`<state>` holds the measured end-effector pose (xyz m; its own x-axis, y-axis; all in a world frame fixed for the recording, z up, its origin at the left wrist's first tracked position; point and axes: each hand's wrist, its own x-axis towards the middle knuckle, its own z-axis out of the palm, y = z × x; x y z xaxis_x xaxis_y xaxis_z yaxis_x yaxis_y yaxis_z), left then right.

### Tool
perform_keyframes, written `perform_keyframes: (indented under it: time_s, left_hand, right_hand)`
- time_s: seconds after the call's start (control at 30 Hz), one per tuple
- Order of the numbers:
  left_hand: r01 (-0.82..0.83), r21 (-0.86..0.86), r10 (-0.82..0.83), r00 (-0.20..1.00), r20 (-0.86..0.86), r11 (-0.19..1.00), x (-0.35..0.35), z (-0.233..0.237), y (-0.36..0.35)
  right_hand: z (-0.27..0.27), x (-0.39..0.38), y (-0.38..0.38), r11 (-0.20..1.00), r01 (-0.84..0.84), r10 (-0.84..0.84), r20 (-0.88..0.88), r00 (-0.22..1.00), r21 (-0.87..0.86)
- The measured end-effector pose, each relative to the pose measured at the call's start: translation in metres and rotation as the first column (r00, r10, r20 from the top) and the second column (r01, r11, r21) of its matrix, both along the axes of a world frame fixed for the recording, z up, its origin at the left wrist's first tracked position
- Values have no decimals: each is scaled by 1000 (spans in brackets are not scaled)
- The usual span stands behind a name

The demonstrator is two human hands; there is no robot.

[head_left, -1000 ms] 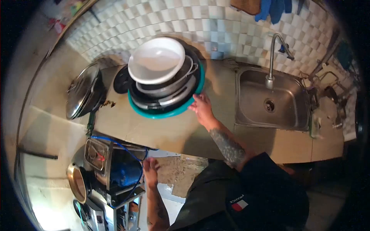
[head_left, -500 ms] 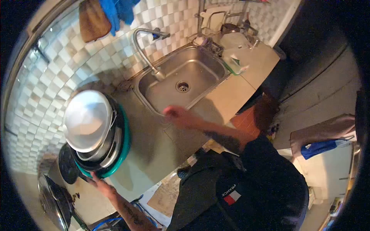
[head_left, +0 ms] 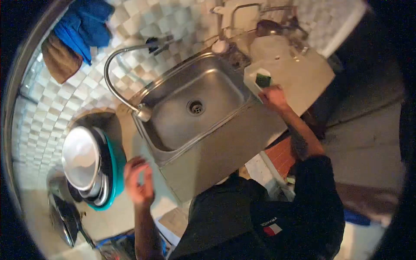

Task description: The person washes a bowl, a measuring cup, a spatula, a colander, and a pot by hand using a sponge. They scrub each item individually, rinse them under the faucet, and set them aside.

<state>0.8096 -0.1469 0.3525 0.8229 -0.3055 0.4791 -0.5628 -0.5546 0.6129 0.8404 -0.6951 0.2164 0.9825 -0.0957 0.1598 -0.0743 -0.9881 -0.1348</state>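
R of sink (head_left: 173, 130), tub (head_left: 251, 76) w/ green pad (head_left: 263, 79) just past R grip (head_left: 274, 99), hold unclear; L grip (head_left: 139, 182) released.

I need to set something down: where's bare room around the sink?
The beige counter strip between the rectangular steel sink and the front edge looks bare; so does the sink's floor. Left is crowded: a round white bowl stacked above a teal basin; right too, with the right hand at a translucent white container. The left hand hovers between stack and sink.

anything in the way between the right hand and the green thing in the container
Nothing visible: the right hand is at the near edge of the container, and the green thing shows just beyond.
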Motion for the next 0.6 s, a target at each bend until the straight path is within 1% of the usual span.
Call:
perform_keyframes:
  time_s: [0.07, 0.1, 0.13, 0.17, 0.2, 0.23, 0.3, 0.33, 0.37, 0.43, 0.5, 0.53, 0.57, 0.6]
  left_hand:
    - [86, 19, -85, 995, -52, 996, 13, -21, -53]
    - [103, 90, -101, 995, -21, 991, 18, -25, -74]
    - [188, 99, -186, 982, -32, 977, 23, -30, -90]
    - [227, 58, -221, 971, -93, 972, 24, -21, -109]
    - [222, 67, -215, 971, -104, 973, 24, -23, -123]
    - [291, 39, -285, 953, -103, 956, 29, -20, -133]
    - [274, 156, -225, 935, -274, 949, 36, -28, -139]
    - [285, 197, -203, 913, -353, 938, 38, -35, -137]
    - [260, 291, -146, 920, -363, 921, 38, -45, -125]
    - [224, 469, -37, 927, -374, 854, 36, -69, -86]
    - [356, 613, 81, 819, -568, 705, 28, -77, -29]
    - [346, 510, -37, 853, -521, 788, 23, -116, 19]
    - [245, 432, -25, 891, -454, 868, 9, -130, 59]
    - [287, 417, 9, 815, -579, 862, 8, -113, 84]
  right_hand:
    - [-10, -10, 7, 980, -182, 191, 119, 974, -83]
    - [2, -13, 19, 940, -335, 341, 90, 936, -68]
    - [11, -12, 34, 893, -448, 450, 82, 889, -42]
    - [21, -12, 49, 833, -553, 552, 72, 830, -12]
    - [19, -8, 66, 793, -609, 606, 77, 791, 19]
    - [11, 0, 85, 700, -712, 709, 74, 702, 47]
    - [1, 10, 119, 517, -853, 852, 55, 521, 75]
    - [4, 13, 143, 431, -899, 897, 69, 436, 75]
    - [10, 15, 177, 350, -934, 931, 81, 355, 69]
    - [8, 22, 235, 171, -970, 940, 267, 214, 175]
    - [8, 22, 297, 86, -989, 971, 214, 111, 121]
    - [4, 24, 331, 32, -994, 982, 183, 51, 105]
    - [-1, 25, 362, -21, -996, 988, 152, -7, 88]
    - [-6, 28, 392, -56, -993, 976, 215, -33, 100]
